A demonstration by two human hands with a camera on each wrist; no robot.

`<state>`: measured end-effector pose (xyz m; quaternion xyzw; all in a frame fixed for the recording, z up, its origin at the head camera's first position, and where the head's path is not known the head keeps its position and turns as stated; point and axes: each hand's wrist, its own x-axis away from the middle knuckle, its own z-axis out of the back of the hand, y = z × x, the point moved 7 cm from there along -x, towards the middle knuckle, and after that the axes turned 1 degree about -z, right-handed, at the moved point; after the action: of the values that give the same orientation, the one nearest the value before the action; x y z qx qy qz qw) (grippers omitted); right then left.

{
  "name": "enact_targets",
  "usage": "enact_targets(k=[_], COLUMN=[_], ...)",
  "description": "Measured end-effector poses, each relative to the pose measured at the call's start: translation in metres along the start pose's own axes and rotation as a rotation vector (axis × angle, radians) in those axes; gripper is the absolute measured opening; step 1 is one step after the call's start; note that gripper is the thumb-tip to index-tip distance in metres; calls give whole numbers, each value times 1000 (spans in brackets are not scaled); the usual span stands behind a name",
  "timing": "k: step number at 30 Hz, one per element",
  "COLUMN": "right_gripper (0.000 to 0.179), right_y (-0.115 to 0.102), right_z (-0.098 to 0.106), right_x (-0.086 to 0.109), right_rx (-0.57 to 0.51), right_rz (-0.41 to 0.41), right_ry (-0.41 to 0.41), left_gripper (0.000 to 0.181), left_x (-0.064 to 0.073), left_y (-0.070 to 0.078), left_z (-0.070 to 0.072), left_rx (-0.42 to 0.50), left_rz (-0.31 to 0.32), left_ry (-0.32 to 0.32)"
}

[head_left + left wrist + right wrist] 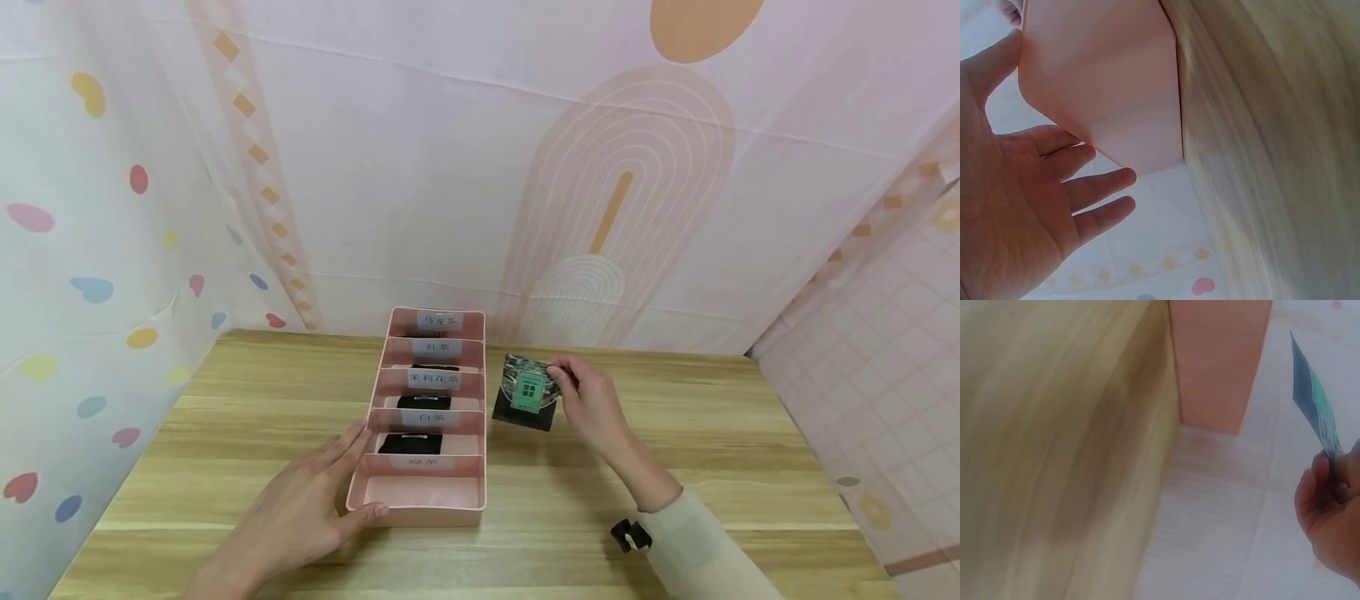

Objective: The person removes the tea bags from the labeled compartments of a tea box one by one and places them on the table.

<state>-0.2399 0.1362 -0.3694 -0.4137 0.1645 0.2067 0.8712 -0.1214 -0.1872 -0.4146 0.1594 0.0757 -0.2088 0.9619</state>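
Note:
A long pink divided box [427,517] stands on the table, a white label at the head of each compartment. Dark packets [411,443] lie in the compartments behind the nearest one, whose floor is bare. My left hand [307,500] rests against the box's left side, thumb at the front rim; in the left wrist view the left hand [1029,181] has its fingers spread and nearly straight. To the right of the box, my right hand [596,408] pinches a green and black tea sachet [527,392] by its upper right corner, above the tabletop. The sachet [1314,394] appears nearly edge-on in the right wrist view.
The wood-grain table [712,433] reaches back to a patterned cloth [420,167] hanging behind it. More printed cloth [97,350] hangs on the left. A small black bow [632,536] sits at the right sleeve's cuff.

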Motion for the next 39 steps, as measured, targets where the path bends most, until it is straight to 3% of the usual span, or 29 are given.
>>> enact_targets(k=[11,17,29,39], right_gripper=[9,10,11,12], right_y=[27,42,67,81], right_z=[-10,-19,-47,-55], right_x=[-4,-8,-13,-14], right_rx=[9,-21,-51,-10], right_rz=[-26,-94,-155,-227], right_ry=[-48,-119,-269,-320], left_gripper=[94,94,94,93], left_x=[0,0,0,1], left_y=[0,0,1,1], left_z=[-1,-1,0,1], left_rx=[0,-1,-9,-7], left_rz=[-2,-4,-4,-6], left_ry=[2,3,3,4])
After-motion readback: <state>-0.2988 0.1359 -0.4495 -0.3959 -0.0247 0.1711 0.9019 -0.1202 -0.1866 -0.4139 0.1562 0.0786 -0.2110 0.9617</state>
